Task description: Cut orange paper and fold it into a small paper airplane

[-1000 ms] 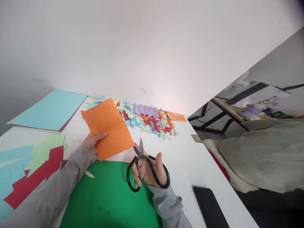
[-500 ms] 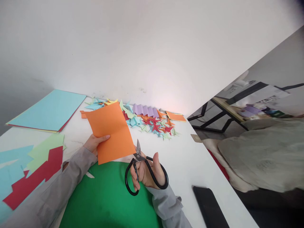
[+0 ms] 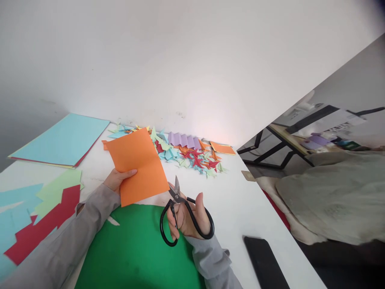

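Observation:
My left hand (image 3: pixel 118 178) grips a sheet of orange paper (image 3: pixel 140 164) near its lower left edge, thumb on the face toward me. A faint crease runs across the sheet. In my right hand (image 3: pixel 188 218) is a pair of scissors (image 3: pixel 176 196) with black looped handles, fingers through the loops and thumb raised. The blades point up and stand apart, close to the paper's lower right corner. Below both hands lies a green mat (image 3: pixel 141 249) on the white table.
Folded paper pieces in many colours (image 3: pixel 192 154) lie along the wall. Blue sheets (image 3: pixel 63 138) are stacked at the back left, with red cut paper (image 3: pixel 45 220) nearer me. A black phone-like slab (image 3: pixel 264 261) lies at right, beside a cloth-covered chair (image 3: pixel 333 196).
The orange paper has shifted slightly left with my left hand. The scissors have moved a little right, and their blades have spread wider apart.

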Demonstrator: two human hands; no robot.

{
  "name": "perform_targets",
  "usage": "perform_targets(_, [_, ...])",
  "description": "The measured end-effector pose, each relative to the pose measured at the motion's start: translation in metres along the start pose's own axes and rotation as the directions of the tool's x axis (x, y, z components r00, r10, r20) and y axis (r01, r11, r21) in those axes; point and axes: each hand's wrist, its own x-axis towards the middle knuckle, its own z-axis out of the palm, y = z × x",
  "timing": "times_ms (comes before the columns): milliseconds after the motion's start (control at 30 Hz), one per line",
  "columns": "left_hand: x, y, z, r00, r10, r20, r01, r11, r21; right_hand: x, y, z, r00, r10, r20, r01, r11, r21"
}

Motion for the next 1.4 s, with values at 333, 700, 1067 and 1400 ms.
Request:
perform_targets(333, [-0.003,-0.001,0.0,0.997,-0.032,0.074,0.027,0.998,0.064,-0.003,-0.003,-0.005,0.981,0.16,0.106,-0.157,0.987,-0.036])
perform_targets(700, [0.0,-0.007,-0.001,0.998,-0.048,0.043,0.044,0.995,0.09,0.0,0.002,-0.004,0.992,0.103,0.076,-0.1,0.994,-0.047])
perform_targets(1067, [0.0,-0.005,0.001,0.999,-0.026,-0.021,0.027,0.998,0.062,0.001,0.001,0.0,0.997,0.031,-0.072,-0.037,0.996,-0.08])
perform_targets(1400, [0.0,-0.005,-0.001,0.998,-0.058,0.011,0.056,0.994,0.092,-0.004,-0.003,-0.007,0.992,0.107,0.073,-0.107,0.994,-0.01])
